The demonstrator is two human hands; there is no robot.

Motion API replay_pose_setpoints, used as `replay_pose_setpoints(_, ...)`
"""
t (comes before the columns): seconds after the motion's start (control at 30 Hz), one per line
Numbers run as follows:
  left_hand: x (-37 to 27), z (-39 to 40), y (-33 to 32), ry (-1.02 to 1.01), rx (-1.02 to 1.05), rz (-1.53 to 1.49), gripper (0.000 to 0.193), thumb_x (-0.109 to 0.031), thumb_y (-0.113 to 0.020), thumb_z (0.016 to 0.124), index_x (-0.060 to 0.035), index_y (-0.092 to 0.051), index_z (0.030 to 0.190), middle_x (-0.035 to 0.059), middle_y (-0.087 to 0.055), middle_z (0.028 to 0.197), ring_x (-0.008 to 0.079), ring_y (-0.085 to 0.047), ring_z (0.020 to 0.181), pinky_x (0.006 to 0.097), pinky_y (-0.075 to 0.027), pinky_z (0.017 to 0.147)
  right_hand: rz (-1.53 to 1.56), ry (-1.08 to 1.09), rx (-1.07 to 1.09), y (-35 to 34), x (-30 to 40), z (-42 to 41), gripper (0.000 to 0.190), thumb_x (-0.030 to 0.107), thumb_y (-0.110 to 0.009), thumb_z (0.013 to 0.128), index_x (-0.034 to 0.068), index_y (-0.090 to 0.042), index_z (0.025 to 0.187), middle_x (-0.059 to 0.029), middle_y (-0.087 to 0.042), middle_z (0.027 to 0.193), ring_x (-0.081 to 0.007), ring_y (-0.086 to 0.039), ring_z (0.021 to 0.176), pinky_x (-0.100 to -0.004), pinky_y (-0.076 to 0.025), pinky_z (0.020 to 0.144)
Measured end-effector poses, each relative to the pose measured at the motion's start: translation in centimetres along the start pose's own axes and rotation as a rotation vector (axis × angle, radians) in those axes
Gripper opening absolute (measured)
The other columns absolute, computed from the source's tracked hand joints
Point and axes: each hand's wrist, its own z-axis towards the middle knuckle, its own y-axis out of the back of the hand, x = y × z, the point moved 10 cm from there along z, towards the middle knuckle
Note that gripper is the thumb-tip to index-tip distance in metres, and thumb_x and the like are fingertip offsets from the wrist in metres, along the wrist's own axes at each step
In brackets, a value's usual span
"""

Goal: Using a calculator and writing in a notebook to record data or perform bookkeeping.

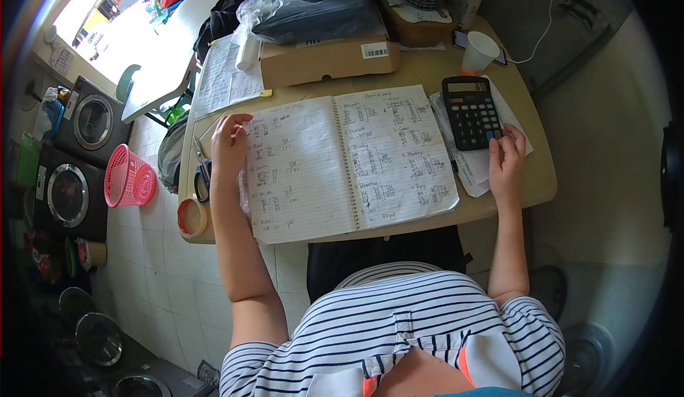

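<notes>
An open spiral notebook (315,167) with handwritten entries on both pages lies on the table (529,183). My left hand (231,143) rests at its upper left edge, fingers curled, with nothing visible in them; part of it is turned from view. On the right, my right hand (506,156) touches the lower right corner of a black desk calculator (470,113), thumb and fingers at its edge. Beneath the calculator are loose papers (475,170), with a dark pen (453,163) beside the notebook's right page. Scissors (202,175) and a tape roll (192,218) lie left of my left forearm.
A cardboard box (326,63) bearing plastic-wrapped goods stands behind the notebook. A white paper cup (479,52) is at the back right near a phone (500,56) and cable. Written sheets (227,79) lie back left. A pink basket (129,175) and front-loading washers (68,194) stand on the left.
</notes>
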Motion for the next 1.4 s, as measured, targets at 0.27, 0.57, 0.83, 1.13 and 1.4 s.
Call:
replay_pose_setpoints(0.27,0.8,0.4,0.1,-0.033,-0.043,-0.006,0.026,0.005,-0.056,0.091,-0.004,-0.07,0.111,0.0084,-0.069,0.104,0.0175,-0.066,0.086,0.0306,-0.054,0.077,-0.018,-0.01,-0.076,0.9,-0.2,0.0,0.019,0.01,-0.062,0.101,-0.005,-0.06,0.091,-0.0201,-0.055,0.13,-0.0336,-0.064,0.11,-0.0395,-0.056,0.086)
replay_pose_setpoints(0.57,2.0,0.4,1.0,-0.073,-0.103,0.011,0.023,0.002,-0.055,0.095,-0.0062,-0.071,0.109,0.0046,-0.071,0.102,0.0144,-0.066,0.088,0.029,-0.053,0.076,-0.051,-0.036,-0.205,1.9,-1.0,-0.2,0.014,0.006,-0.065,0.096,-0.007,-0.071,0.097,-0.017,-0.062,0.121,-0.0293,-0.068,0.096,-0.0347,-0.057,0.077)
replay_pose_setpoints(0.83,2.0,0.5,0.7,-0.028,-0.081,0.032,0.024,-0.002,-0.054,0.097,-0.007,-0.07,0.114,0.0025,-0.073,0.106,0.0105,-0.063,0.086,0.0273,-0.051,0.078,-0.027,-0.031,-0.17,1.6,-1.1,-0.1,0.016,0.004,-0.066,0.095,-0.009,-0.063,0.086,-0.0181,-0.06,0.118,-0.0283,-0.067,0.091,-0.0341,-0.056,0.07)
replay_pose_setpoints(1.13,2.2,0.4,0.7,-0.042,-0.096,0.009,0.026,-0.001,-0.054,0.096,-0.0072,-0.069,0.117,0.0022,-0.071,0.102,0.0109,-0.062,0.084,0.0276,-0.051,0.076,-0.099,0.024,-0.148,1.4,-0.2,-0.1,0.017,0.009,-0.068,0.095,-0.002,-0.059,0.085,-0.0195,-0.059,0.121,-0.0279,-0.066,0.087,-0.0362,-0.055,0.069)
replay_pose_setpoints(1.4,2.0,0.4,1.7,-0.048,-0.183,0.012,0.026,0.0,-0.055,0.095,-0.0064,-0.068,0.116,0.0052,-0.071,0.099,0.0143,-0.066,0.085,0.0303,-0.054,0.075,-0.099,0.004,-0.099,1.0,0.5,0.2,0.022,0.012,-0.074,0.09,-0.001,-0.058,0.099,-0.0204,-0.056,0.123,-0.0381,-0.06,0.113,-0.0458,-0.052,0.092)
